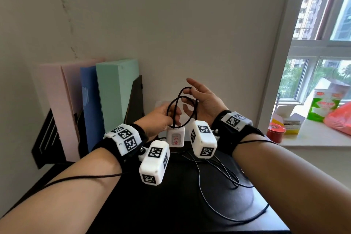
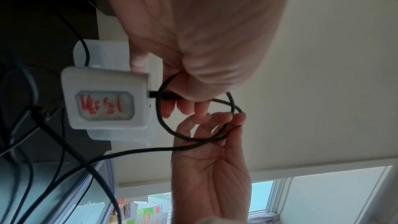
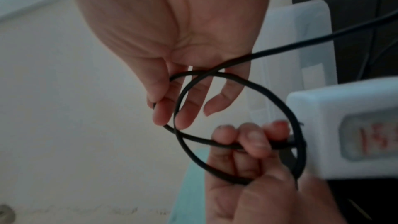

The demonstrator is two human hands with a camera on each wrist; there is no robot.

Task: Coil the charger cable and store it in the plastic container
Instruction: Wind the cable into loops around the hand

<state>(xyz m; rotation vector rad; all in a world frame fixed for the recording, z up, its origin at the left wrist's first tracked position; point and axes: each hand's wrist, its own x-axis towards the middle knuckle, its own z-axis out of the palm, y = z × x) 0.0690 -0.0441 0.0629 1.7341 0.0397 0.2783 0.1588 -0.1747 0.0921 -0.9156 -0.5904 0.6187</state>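
Black cable (image 3: 234, 81) pinch shows at right wrist; head view hides it.

Landmark: charger (image 1: 175, 137). It hangs above the table (image 1: 190, 205), between the two wrists. Cable (image 1: 182, 104) loops directly above it, left hand (image 1: 161, 119) up-left of it, right hand (image 1: 205, 102) up-right. Plastic container (image 1: 161, 103) behind it, by the wall. Upright folders (image 1: 115, 93) far left of it. Windowsill (image 1: 313, 135) far right, with boxes (image 1: 322, 104) on it.
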